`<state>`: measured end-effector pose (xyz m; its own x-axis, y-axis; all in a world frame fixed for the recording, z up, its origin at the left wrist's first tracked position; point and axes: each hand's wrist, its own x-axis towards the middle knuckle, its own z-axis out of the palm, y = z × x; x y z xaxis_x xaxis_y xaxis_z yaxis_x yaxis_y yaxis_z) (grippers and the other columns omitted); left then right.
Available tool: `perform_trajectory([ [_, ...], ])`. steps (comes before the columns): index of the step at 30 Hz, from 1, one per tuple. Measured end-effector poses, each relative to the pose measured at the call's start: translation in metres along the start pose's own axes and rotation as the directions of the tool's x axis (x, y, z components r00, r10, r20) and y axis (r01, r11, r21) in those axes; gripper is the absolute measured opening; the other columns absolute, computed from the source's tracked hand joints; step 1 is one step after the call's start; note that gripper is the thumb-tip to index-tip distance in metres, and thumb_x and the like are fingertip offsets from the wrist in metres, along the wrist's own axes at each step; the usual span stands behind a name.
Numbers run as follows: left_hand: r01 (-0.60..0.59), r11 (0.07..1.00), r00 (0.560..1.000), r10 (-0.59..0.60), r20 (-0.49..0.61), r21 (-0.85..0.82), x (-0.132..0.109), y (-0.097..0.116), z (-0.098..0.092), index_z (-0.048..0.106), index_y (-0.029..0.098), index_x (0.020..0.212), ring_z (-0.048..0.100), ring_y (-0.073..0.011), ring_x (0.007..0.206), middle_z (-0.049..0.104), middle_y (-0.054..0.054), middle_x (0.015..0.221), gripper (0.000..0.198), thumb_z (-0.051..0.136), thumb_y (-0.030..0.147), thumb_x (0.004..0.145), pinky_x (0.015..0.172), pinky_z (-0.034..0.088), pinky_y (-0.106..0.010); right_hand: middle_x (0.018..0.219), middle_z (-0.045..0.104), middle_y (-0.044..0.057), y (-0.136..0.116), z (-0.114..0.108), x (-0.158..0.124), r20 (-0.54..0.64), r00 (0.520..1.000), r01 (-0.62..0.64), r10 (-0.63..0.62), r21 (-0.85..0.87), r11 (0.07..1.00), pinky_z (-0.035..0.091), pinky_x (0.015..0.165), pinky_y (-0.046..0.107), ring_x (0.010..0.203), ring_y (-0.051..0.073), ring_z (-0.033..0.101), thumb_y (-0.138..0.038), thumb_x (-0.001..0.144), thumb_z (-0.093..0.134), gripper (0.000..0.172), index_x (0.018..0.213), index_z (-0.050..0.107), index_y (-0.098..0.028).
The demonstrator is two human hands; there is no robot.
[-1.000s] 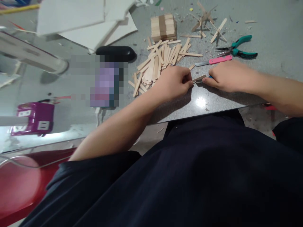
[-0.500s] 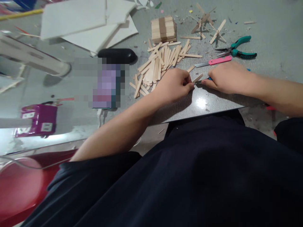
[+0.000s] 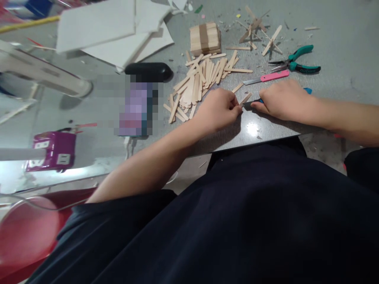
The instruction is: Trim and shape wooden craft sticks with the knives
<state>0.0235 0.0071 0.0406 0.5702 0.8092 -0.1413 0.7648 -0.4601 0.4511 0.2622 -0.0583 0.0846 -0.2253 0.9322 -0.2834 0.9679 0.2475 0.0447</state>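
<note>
My left hand (image 3: pixel 220 107) pinches a short wooden craft stick (image 3: pixel 245 98) between thumb and fingers, low over the table near its front edge. My right hand (image 3: pixel 282 100) is wrapped around a blue-handled utility knife (image 3: pixel 308 90). The knife's dark blade points left, with its tip close beside the stick and my left fingertips; whether it touches the wood I cannot tell. Most of the handle is hidden in my fist. Just beyond my left hand spreads a pile of loose craft sticks (image 3: pixel 194 85).
Past my right hand lie a pink cutter (image 3: pixel 275 76) with its blade out and green-handled pliers (image 3: pixel 296 61). A bundle of sticks (image 3: pixel 204 37) stands behind the pile. To the left are a black case (image 3: pixel 149 72), a blurred-out phone (image 3: pixel 134 108), white boards (image 3: pixel 97 25) and a purple power socket (image 3: pixel 55 150).
My right hand has tilted slightly, so more of the knife's blue end shows behind it. My left hand still holds the stick in nearly the same place. The view has shifted a little.
</note>
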Motion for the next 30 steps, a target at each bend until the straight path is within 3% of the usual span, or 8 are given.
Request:
perform_trajectory([
  [3,-0.003,1.000,1.000,0.003,-0.001,-0.011,0.001,-0.003,0.002,0.081,0.027,0.096,0.077,-0.0334,0.099,0.082,-0.009,0.087,0.023,0.073,0.048,0.099,0.096,0.059,-0.046,0.144,0.095,0.031,0.000,0.002,0.002,-0.005,1.000,-0.019,0.019,-0.019,1.000,0.069,0.108,0.054,0.140,0.054,0.091,-0.075,0.133,0.053,0.076,0.143,0.096,-0.013],
  [10,0.025,1.000,1.000,-0.025,-0.004,-0.008,0.001,0.000,0.001,0.079,0.027,0.094,0.076,-0.0329,0.096,0.083,-0.010,0.092,0.021,0.074,0.047,0.098,0.096,0.059,-0.046,0.144,0.093,0.037,-0.004,0.000,-0.002,0.007,1.000,-0.002,0.002,0.009,1.000,0.065,0.107,0.053,0.138,0.053,0.090,-0.068,0.135,0.051,0.075,0.149,0.092,-0.007],
  [16,0.026,1.000,1.000,-0.026,-0.012,-0.010,0.001,0.001,0.002,0.075,0.028,0.090,0.076,-0.0336,0.097,0.082,-0.010,0.090,0.018,0.075,0.046,0.096,0.094,0.057,-0.046,0.140,0.097,0.026,-0.002,0.006,0.002,-0.013,0.999,-0.033,0.033,0.000,0.999,0.067,0.106,0.052,0.136,0.051,0.091,-0.076,0.133,0.048,0.073,0.148,0.095,-0.022],
  [23,0.024,0.999,1.000,-0.024,-0.011,-0.046,0.001,0.003,0.002,0.073,0.027,0.088,0.076,-0.0320,0.097,0.080,-0.008,0.086,0.016,0.075,0.040,0.097,0.095,0.057,-0.045,0.138,0.095,0.033,-0.004,0.007,0.001,-0.050,0.998,-0.030,0.031,0.022,0.999,0.063,0.103,0.046,0.134,0.051,0.091,-0.069,0.134,0.055,0.072,0.142,0.093,-0.009],
  [27,0.028,0.987,0.997,-0.039,-0.063,-0.161,0.005,0.002,0.009,0.067,0.027,0.081,0.071,-0.0256,0.084,0.076,-0.005,0.078,0.021,0.077,0.031,0.098,0.085,0.055,-0.040,0.135,0.095,0.031,0.000,0.015,0.001,-0.084,0.996,-0.029,0.027,-0.019,0.999,0.063,0.096,0.050,0.124,0.050,0.092,-0.069,0.135,0.052,0.071,0.146,0.091,-0.011],
  [30,0.026,0.917,0.994,-0.066,-0.088,-0.397,0.009,-0.005,0.014,0.066,0.026,0.084,0.064,-0.0197,0.069,0.076,-0.004,0.073,0.023,0.077,0.028,0.104,0.069,0.049,-0.035,0.139,0.094,0.029,0.008,0.024,0.006,-0.184,0.981,-0.056,0.054,-0.010,0.998,0.062,0.097,0.052,0.125,0.049,0.089,-0.072,0.134,0.048,0.073,0.152,0.087,-0.012],
])
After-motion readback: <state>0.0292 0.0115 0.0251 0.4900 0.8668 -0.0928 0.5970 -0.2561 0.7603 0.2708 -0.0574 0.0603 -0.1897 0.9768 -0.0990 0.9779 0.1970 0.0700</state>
